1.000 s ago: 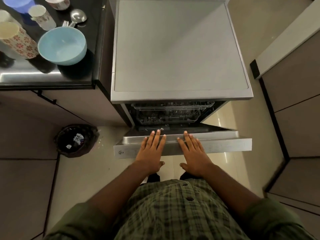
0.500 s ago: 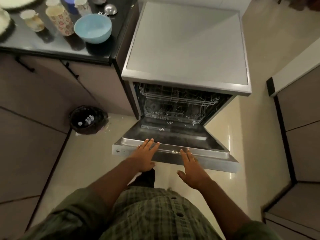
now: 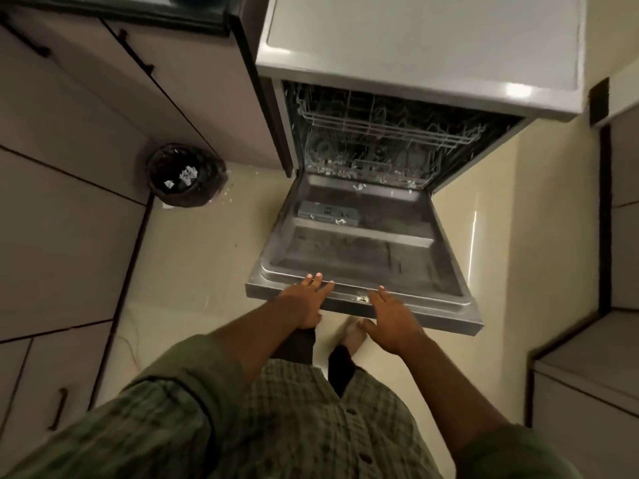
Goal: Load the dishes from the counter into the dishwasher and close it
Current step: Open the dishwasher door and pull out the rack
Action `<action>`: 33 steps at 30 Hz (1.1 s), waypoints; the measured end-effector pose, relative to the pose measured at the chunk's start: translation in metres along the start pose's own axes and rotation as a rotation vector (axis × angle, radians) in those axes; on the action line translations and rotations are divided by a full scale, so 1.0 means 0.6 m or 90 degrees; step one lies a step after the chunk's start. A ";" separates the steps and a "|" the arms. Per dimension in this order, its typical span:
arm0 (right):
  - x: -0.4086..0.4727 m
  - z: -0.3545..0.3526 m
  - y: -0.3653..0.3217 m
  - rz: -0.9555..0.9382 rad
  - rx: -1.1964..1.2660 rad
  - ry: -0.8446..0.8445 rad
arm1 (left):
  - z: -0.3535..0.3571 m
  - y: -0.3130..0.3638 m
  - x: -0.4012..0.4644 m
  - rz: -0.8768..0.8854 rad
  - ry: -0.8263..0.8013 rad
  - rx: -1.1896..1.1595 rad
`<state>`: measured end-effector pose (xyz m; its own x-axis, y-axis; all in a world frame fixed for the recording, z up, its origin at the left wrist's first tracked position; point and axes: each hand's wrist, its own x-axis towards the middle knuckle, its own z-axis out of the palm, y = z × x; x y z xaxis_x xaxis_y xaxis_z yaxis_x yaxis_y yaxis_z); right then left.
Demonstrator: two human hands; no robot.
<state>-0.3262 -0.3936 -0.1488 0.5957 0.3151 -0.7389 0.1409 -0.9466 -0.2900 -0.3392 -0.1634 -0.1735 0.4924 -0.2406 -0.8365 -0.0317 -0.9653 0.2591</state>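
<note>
The steel dishwasher (image 3: 425,46) stands in front of me with its door (image 3: 363,257) swung down almost flat. Inside, the white wire racks (image 3: 387,133) hold no dishes that I can see. My left hand (image 3: 306,299) rests on the door's front edge with straight fingers. My right hand (image 3: 390,319) hovers at the same edge, fingers straight, touching it lightly or just above it. The counter (image 3: 138,8) shows only as a dark edge at the top left; its dishes are out of view.
A dark bin (image 3: 186,174) with paper scraps stands on the floor left of the dishwasher. Cabinet fronts (image 3: 69,167) run along the left, and more cabinets (image 3: 587,392) stand at the right. Pale floor tiles (image 3: 193,264) lie between. My feet are under the door's edge.
The door has swung down from barely ajar to almost flat, with both hands following its edge. My view has tilted down, so the counter's dishes have left the frame.
</note>
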 end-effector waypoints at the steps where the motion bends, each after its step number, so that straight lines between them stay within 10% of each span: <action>1: 0.016 0.015 -0.002 0.011 -0.009 -0.014 | 0.002 -0.007 0.008 0.013 -0.015 0.015; 33: 0.315 0.414 0.123 0.021 -0.045 -0.340 | 0.423 -0.076 0.338 -0.049 -0.251 -0.006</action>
<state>-0.3998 -0.3867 -0.4609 0.1187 0.2591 -0.9585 0.1932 -0.9529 -0.2336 -0.4586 -0.1942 -0.4776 0.1208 -0.1897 -0.9744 0.0011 -0.9815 0.1912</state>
